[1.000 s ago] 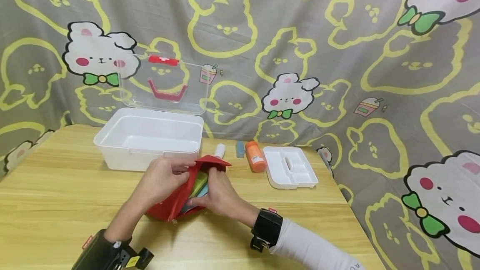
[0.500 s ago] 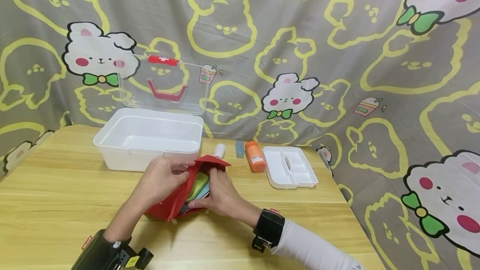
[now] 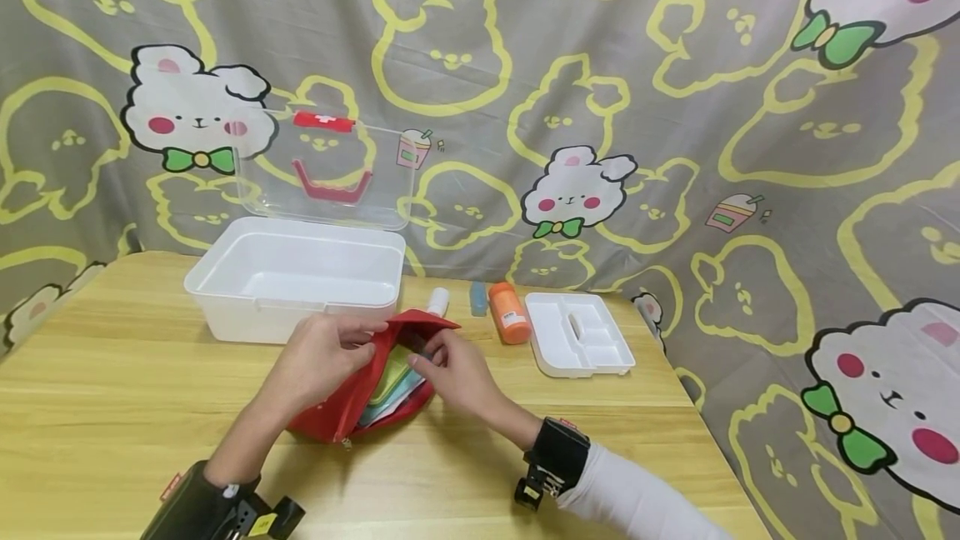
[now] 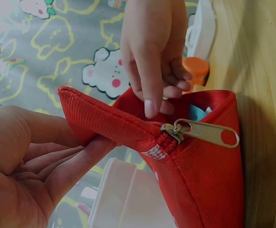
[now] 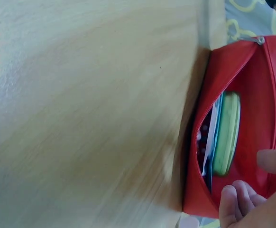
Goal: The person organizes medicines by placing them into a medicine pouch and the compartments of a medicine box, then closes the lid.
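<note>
A red zippered pouch [image 3: 322, 418] stands on the table with its mouth spread. My left hand [image 3: 318, 357] holds the edge of its opening, the fingers bent against the fabric. At the far right of the mouth is my right hand [image 3: 463, 375], its thumb and fingers loosely bent and apart, with nothing between them in the right wrist view. Inside the pouch lies a flat yellow-green case [image 5: 228, 133] beside light-blue and white flat items [image 5: 212, 140]. A metal zipper pull [image 4: 211, 133] hangs at the near corner.
Behind the pouch stands a white plastic box [image 3: 292, 319] with its clear lid [image 3: 262, 190] raised. To the right are a white cylinder [image 3: 438, 301], a small blue item [image 3: 478, 298], an orange bottle [image 3: 509, 315] and a white divided tray [image 3: 551, 340]. A patterned curtain [image 3: 465, 132] hangs behind.
My right hand has drawn back from deep in the pouch to its right rim, uncovering the case and flat items. My left hand stays at the edge.
</note>
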The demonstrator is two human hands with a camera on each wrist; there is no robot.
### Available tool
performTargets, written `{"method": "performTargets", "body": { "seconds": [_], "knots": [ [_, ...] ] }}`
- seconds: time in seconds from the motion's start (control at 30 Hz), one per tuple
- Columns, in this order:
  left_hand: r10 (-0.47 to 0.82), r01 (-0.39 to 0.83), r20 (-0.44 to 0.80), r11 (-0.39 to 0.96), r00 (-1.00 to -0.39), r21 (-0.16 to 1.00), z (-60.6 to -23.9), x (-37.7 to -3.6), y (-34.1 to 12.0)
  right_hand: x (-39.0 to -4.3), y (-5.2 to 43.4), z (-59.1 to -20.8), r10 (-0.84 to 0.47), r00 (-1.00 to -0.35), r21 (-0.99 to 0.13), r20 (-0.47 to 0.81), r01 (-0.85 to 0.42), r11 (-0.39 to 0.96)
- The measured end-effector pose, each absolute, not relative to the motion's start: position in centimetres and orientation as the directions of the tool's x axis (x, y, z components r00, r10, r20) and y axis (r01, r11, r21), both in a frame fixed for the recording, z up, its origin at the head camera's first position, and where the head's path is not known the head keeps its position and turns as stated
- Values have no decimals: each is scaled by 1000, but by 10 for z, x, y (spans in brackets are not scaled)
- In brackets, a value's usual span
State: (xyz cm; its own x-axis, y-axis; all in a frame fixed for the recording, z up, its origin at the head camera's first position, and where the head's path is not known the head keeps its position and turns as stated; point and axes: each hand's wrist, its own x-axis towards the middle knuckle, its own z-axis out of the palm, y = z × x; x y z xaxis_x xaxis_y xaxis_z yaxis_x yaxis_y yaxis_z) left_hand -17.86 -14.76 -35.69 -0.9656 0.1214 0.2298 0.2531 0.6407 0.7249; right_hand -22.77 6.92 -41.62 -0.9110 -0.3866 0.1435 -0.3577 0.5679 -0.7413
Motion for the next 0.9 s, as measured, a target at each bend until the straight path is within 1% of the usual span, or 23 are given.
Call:
{"method": "performTargets", "body": {
  "seconds": [0.13,0.37,0.47,0.67,0.9],
  "knots": [
    [118,257,238,641,-964,723,-357,-179,-147,-231,77,-415,-344,-925,-733,159,-344,586],
    [107,250,239,642,-965,725,-357,-178,-147,-241,86,-413,-250,-957,-753,146,-272,599],
    [103,245,235,642,-967,726,-357,-177,-147,-245,88,-413,-247,-951,-749,185,-299,591],
    [101,241,230,635,-968,734,-357,-176,-147,-247,88,-410,-330,-903,-712,275,-422,561],
    [104,251,240,631,-965,734,-358,-176,-147,-247,88,-409,-308,-912,-710,272,-406,576]
  ]
}}
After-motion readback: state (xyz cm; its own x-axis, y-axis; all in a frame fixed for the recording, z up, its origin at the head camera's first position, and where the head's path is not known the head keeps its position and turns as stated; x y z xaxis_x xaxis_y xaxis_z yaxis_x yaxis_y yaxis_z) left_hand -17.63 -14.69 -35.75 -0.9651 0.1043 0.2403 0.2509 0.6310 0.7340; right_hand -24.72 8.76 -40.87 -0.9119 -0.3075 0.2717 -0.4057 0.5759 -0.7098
